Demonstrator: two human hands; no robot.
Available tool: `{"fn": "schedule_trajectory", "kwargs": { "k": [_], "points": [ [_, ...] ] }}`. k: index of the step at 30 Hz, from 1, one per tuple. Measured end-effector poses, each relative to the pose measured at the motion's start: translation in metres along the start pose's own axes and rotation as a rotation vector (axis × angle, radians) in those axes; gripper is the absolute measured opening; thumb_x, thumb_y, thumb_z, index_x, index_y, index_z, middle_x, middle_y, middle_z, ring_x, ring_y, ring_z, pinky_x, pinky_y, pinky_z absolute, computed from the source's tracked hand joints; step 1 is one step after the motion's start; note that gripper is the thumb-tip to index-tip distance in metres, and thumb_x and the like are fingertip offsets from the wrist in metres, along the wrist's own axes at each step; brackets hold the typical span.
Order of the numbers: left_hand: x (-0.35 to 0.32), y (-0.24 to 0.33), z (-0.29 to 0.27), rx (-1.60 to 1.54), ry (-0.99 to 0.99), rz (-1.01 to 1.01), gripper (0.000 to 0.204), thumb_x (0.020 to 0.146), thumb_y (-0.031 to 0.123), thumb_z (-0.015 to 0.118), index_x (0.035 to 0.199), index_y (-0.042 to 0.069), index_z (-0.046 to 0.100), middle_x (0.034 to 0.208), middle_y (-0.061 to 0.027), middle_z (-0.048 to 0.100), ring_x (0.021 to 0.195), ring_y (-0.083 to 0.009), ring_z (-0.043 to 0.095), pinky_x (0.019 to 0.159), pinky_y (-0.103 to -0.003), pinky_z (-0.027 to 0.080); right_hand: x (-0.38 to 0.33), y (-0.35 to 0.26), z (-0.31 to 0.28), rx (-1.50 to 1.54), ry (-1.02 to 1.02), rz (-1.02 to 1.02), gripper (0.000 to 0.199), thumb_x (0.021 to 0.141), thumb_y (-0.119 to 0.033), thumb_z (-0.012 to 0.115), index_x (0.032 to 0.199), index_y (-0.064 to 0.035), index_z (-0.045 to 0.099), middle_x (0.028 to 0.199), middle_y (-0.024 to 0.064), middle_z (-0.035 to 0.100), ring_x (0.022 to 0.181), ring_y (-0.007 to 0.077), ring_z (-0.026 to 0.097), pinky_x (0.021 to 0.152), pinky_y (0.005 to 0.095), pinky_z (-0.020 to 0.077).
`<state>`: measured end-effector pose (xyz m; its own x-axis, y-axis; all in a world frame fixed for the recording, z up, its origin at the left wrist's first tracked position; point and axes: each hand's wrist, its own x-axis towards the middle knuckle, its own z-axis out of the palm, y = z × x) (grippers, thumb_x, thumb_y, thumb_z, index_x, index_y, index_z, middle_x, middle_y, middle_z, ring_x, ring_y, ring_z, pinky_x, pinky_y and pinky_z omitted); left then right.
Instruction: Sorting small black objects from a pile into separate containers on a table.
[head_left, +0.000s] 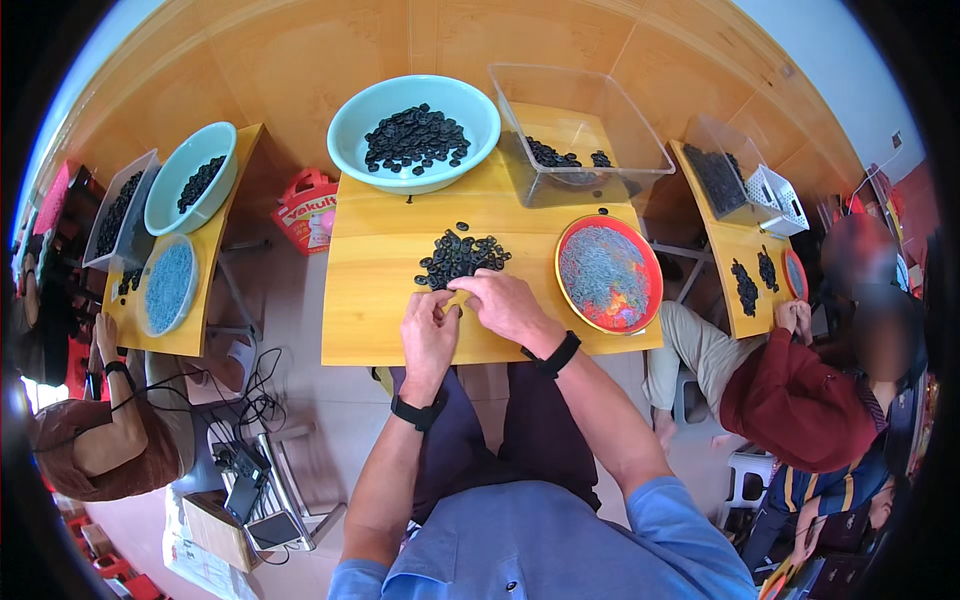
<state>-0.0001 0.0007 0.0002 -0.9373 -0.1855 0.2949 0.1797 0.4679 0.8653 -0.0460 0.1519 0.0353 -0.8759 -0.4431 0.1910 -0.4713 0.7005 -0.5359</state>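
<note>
Left hand (428,325): curled, fingertips pinched on a small black ring at the pile's near edge.
Right hand (508,305): palm down, fingers bent together, touching the left.
Pile of black rings (462,255): one, mid-desk (380,330).
Bowl (413,120): one, far edge.
Clear bin (580,130): one, far right corner.
Red plate (608,273): one, right edge.

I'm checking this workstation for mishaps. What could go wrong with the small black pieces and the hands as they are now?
The loose pile of black pieces lies unfenced on the small wooden table; a sweep of the right hand might scatter it. Strays already lie apart. The left hand works near the table's front edge, so a dropped piece could fall to the floor.
</note>
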Motion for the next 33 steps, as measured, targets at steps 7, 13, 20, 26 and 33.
{"fn": "schedule_trajectory", "kwargs": {
  "k": [7,13,20,26,33],
  "points": [
    [-0.001,-0.001,0.002,0.040,0.037,0.008,0.018,0.081,-0.001,0.070,0.098,0.002,0.068,0.084,-0.0115,0.059,0.064,-0.0215,0.058,0.060,-0.034,0.050,-0.013,0.003,-0.003,-0.015,-0.043,0.041,0.024,0.083,-0.005,0.063,0.105,-0.0108,0.070,0.091,0.0108,0.063,0.085,0.0328,0.064,0.072,0.0451,0.0511],
    [-0.001,-0.006,0.004,-0.024,0.072,-0.009,0.011,0.084,-0.001,0.067,0.095,0.002,0.068,0.083,-0.0123,0.058,0.064,-0.0222,0.058,0.061,-0.034,0.050,-0.016,0.001,-0.009,0.036,0.007,0.122,0.017,0.082,-0.007,0.063,0.098,-0.0085,0.069,0.089,0.0113,0.065,0.085,0.0339,0.065,0.072,0.0459,0.0506],
    [-0.002,0.003,0.003,-0.001,0.042,0.021,0.011,0.084,-0.001,0.069,0.095,0.000,0.068,0.083,-0.0090,0.060,0.063,-0.0160,0.057,0.060,-0.029,0.048,-0.015,0.003,0.005,0.023,0.027,0.159,0.012,0.080,-0.010,0.066,0.091,-0.0058,0.067,0.091,0.0126,0.067,0.090,0.0342,0.066,0.074,0.0472,0.0513],
    [-0.004,0.007,-0.002,-0.125,-0.107,0.105,0.012,0.085,0.002,0.074,0.096,0.000,0.070,0.079,-0.0063,0.064,0.063,-0.0116,0.054,0.059,-0.026,0.045,-0.025,-0.001,0.007,0.320,0.063,0.270,0.012,0.079,-0.013,0.070,0.086,-0.0033,0.071,0.081,0.0174,0.071,0.080,0.0349,0.070,0.071,0.0449,0.0537],
    [-0.002,-0.011,-0.011,-0.355,-0.320,-0.221,0.012,0.090,0.004,0.072,0.100,-0.002,0.073,0.082,-0.0015,0.069,0.070,-0.0056,0.058,0.064,-0.021,0.047,-0.038,-0.004,0.001,0.730,0.064,0.407,0.015,0.082,-0.006,0.070,0.092,0.0059,0.069,0.075,0.0118,0.071,0.064,0.0141,0.067,0.060,0.0294,0.0545]
  ]
}}
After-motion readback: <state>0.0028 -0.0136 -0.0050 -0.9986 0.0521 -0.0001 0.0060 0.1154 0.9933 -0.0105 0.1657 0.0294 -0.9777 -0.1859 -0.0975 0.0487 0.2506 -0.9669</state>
